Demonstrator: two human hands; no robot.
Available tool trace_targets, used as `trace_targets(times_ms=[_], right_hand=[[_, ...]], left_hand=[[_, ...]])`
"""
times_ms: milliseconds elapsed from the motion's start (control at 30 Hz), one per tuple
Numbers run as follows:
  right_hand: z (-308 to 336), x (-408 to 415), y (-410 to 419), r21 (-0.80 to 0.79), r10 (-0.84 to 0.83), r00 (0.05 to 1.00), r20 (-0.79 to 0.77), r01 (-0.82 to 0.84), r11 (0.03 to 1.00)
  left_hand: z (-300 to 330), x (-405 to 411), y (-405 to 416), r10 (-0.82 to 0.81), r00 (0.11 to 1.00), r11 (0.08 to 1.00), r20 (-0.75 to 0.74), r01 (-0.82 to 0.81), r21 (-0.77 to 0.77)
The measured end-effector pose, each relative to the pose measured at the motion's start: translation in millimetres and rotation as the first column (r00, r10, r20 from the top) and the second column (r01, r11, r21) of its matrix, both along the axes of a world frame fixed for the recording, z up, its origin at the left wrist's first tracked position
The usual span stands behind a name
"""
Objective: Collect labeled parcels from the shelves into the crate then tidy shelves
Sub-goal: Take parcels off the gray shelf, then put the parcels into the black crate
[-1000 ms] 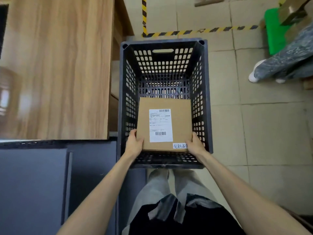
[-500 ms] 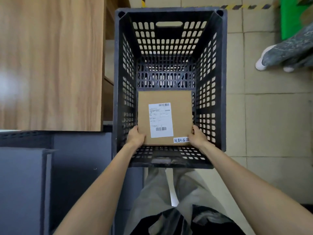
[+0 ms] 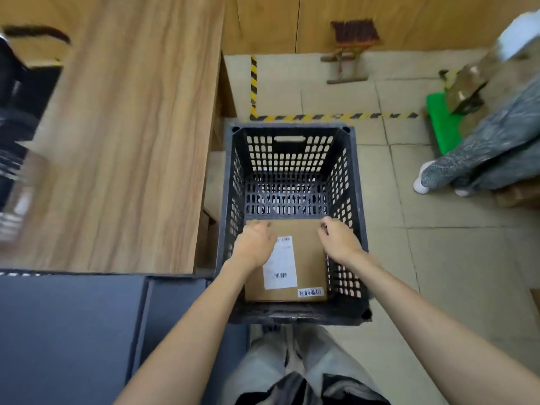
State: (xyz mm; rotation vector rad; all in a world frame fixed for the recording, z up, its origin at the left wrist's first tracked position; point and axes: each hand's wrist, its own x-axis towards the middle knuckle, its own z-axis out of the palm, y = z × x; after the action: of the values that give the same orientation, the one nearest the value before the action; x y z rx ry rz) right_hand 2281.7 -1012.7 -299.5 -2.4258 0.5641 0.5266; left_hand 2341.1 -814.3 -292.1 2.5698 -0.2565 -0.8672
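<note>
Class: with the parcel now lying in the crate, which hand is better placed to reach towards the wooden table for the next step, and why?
Probably the left hand: the wooden table stands on the left of the black crate. The right hand is at the crate's opposite wall, across the parcel.

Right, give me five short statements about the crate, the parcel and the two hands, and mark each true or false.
1. The parcel lies inside the black crate. True.
2. The parcel fills the whole crate floor. False: bare floor shows beyond its far edge.
3. A white barcode label faces up on the parcel. True.
4. The left hand is outside the crate, on the wooden table. False: it is over the parcel, inside the crate.
5. The right hand holds a second parcel. False: it holds nothing and is at the parcel's far right corner.
</note>
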Motion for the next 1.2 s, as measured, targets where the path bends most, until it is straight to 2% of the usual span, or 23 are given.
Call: trace_targets(times_ms=[100,233,400,633,767,967,1100,1200], right_hand=[[60,29,-7,-0.138,0.134,0.985,0.112,-0.118,0.983],[139,61,-15,-0.29,0.283,0.932,0.225,-0.213,0.933],[218,83,-20,-0.414,0.47,0.832,0.294,-0.333,0.848],[273,90,-5,-0.504,0.699,0.619,0.359,-0.501,0.703],[287,80,31,-0.522,0.796,0.47,0.382,-0.6,0.605],[311,27,117,-0.549,0.884,0.209,0.418,-0.718,0.429],[336,-32,185,-0.605,0.894,-0.022,0.447,-0.744,0.284],[355,-92,240,-0.626,0.863,-0.175,0.474,-0.756,0.191]], left_hand=[[63,23,-12,-0.11,0.966,0.994,0.235,0.103,0.041],[143,40,-18,-0.171,0.875,0.983,0.453,0.12,0.139],[220,43,-22,-0.103,0.807,0.988,0.581,0.014,0.155],[283,7,7,0.023,0.778,0.966,0.627,-0.18,0.188],[295,-37,39,0.12,0.762,0.917,0.636,-0.331,0.223],[321,-138,104,0.245,0.715,0.782,0.654,-0.545,0.303],[344,-234,146,0.364,0.632,0.665,0.685,-0.691,0.284],[360,-322,178,0.46,0.537,0.551,0.707,-0.797,0.247]])
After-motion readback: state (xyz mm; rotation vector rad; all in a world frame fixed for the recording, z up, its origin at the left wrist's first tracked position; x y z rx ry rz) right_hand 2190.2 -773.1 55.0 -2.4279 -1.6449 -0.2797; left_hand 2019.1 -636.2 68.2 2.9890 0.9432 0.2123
